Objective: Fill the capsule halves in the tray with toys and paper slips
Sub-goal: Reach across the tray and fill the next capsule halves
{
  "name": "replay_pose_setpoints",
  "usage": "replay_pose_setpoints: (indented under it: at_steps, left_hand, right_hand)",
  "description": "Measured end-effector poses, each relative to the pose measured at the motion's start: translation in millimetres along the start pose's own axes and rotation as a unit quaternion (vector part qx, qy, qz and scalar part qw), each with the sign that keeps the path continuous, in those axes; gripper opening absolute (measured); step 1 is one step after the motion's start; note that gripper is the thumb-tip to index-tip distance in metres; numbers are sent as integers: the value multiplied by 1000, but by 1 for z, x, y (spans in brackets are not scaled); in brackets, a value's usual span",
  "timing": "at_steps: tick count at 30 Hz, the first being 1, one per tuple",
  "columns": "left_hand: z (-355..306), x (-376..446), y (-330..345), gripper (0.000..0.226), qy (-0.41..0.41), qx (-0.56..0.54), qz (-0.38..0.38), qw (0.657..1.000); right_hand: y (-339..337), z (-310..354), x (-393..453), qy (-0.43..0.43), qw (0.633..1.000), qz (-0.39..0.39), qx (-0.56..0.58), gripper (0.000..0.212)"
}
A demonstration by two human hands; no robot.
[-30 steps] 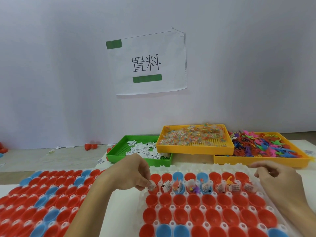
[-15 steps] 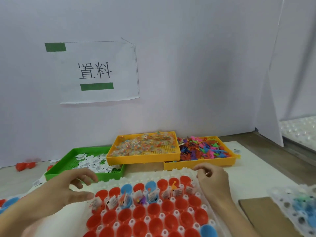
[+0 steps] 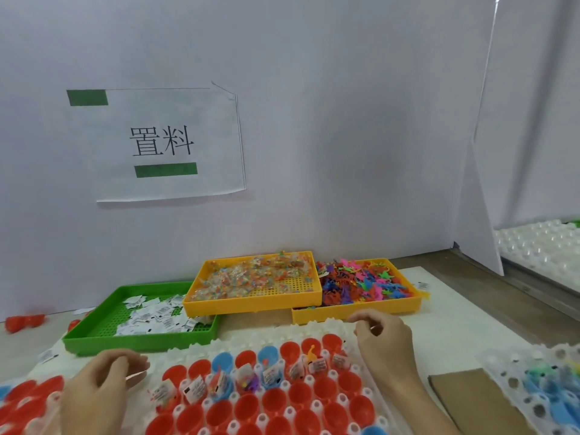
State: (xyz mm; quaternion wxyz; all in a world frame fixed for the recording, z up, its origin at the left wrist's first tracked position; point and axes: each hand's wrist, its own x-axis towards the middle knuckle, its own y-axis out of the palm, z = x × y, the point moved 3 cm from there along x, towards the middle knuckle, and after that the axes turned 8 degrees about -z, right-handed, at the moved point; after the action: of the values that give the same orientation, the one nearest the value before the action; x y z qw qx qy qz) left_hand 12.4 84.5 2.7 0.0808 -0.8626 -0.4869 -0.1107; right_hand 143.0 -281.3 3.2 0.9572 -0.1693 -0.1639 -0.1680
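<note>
Two bare hands and forearms in view, nothing else of the person. Left hand [image 3: 103, 394] and right hand [image 3: 384, 343]: no gloves, rings, watch or bands visible. Both forearms bare down to the bottom frame edge, no sleeve or cuff showing. Nails look short and unpainted. Left hand slightly blurred, finer detail unreadable.

We see a bright picture with soft, even light and no hard glare. The white wall [image 3: 314, 120] looks a little gray and dull. A thin shadow sits under the paper sign [image 3: 163, 142]. The left hand [image 3: 100, 390] is smeared and blurry. The right hand [image 3: 383, 340] is a bit sharper. The clear tray [image 3: 533, 394] at the right edge is fuzzy. Straight lines lean and bend near the sides.
</note>
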Motion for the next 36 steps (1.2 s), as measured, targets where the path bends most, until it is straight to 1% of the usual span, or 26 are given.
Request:
replay_pose_setpoints:
  at_steps: [8, 12, 13, 15, 18, 21, 23, 25, 27, 28, 30, 31, 34, 36]
  left_hand:
    - [-5, -9, 6, 32, 37, 35, 0, 999]
    - [-7, -10, 6, 32, 33, 57, -17, 998]
    - [-7, -10, 5, 32, 31, 66, -18, 997]
    - [-9, -11, 6, 31, 29, 72, -19, 997]
    - [-9, -11, 6, 30, 24, 82, -25, 996]
    - [-8, -10, 7, 29, 20, 94, -21, 995]
    - [-7, -10, 8, 30, 17, 97, -18, 995]
    - [-7, -9, 9, 30, 13, 96, -15, 995]
    - [-8, -9, 9, 30, 13, 98, -14, 995]
    - [-8, -9, 9, 30, 15, 101, -15, 995]
    - [-8, -8, 9, 30, 16, 106, -16, 994]
    - [-8, -8, 9, 30, 18, 108, -14, 994]
    - [-9, -7, 11, 29, 20, 111, -9, 994]
    - [-10, -7, 10, 29, 23, 113, -11, 993]
  right_hand:
    - [-3, 2, -1, -4, 1000, -20, 2, 34]
    - [-13, 5, -1, 10, 997, -75, 24, 37]
    - [-15, 5, -1, 19, 996, -86, 13, 37]
    - [-17, 8, 2, 16, 997, -69, -33, 31]
    - [-13, 22, 12, -21, 995, -32, -92, 23]
    - [-5, 44, 30, -65, 990, -41, -120, 24]
    - [6, 51, 46, -78, 981, -30, -175, 24]
    - [18, 50, 61, -58, 971, -3, -233, 22]
    - [29, 44, 73, -14, 955, 42, -294, 13]
    - [33, 42, 76, 7, 944, 62, -323, 18]
    - [40, 36, 80, 43, 932, 81, -350, 38]
    - [42, 33, 81, 52, 932, 84, -348, 38]
    - [43, 27, 83, 62, 948, 62, -306, 18]
    - [41, 26, 80, 56, 963, 25, -263, 19]
